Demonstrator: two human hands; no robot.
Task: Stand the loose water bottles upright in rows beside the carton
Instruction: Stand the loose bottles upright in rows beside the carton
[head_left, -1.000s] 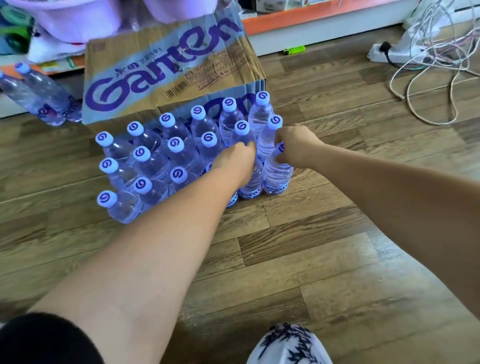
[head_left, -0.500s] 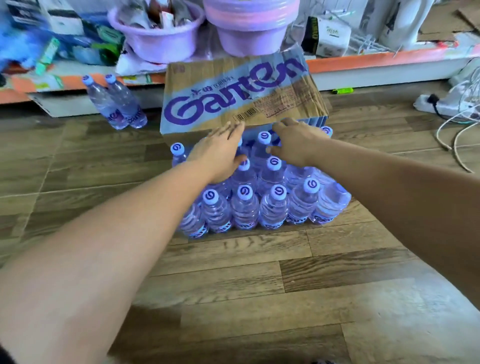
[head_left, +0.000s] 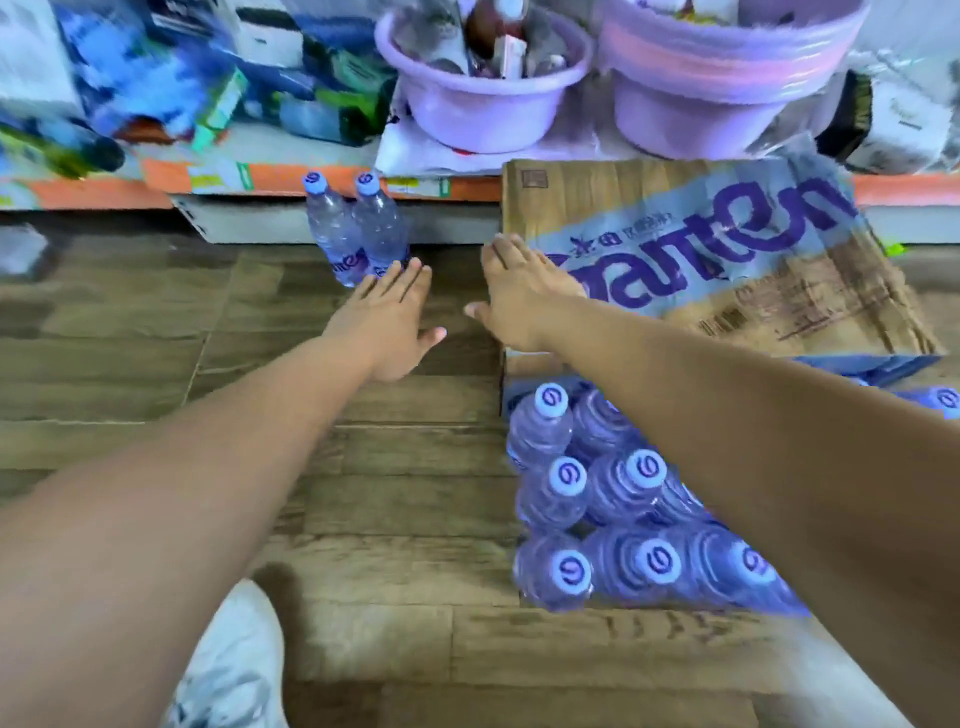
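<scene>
Two loose water bottles (head_left: 356, 228) with pale blue caps stand side by side on the wooden floor, against the shelf base at the back. My left hand (head_left: 387, 317) is stretched out flat just short of them, fingers apart, holding nothing. My right hand (head_left: 519, 291) is also open and empty, beside the left corner of the brown Ganten carton (head_left: 727, 260). Several upright bottles (head_left: 618, 509) stand in rows in front of the carton, partly hidden under my right forearm.
A low shelf with an orange edge (head_left: 291, 179) runs along the back, holding two lilac plastic basins (head_left: 483, 98) and blurred packaged goods. My white shoe (head_left: 234, 670) is at the bottom left on the floor.
Both hands have left the rows of bottles and swung left toward the two bottles by the shelf. The view has panned left, so the carton and rows now sit on the right.
</scene>
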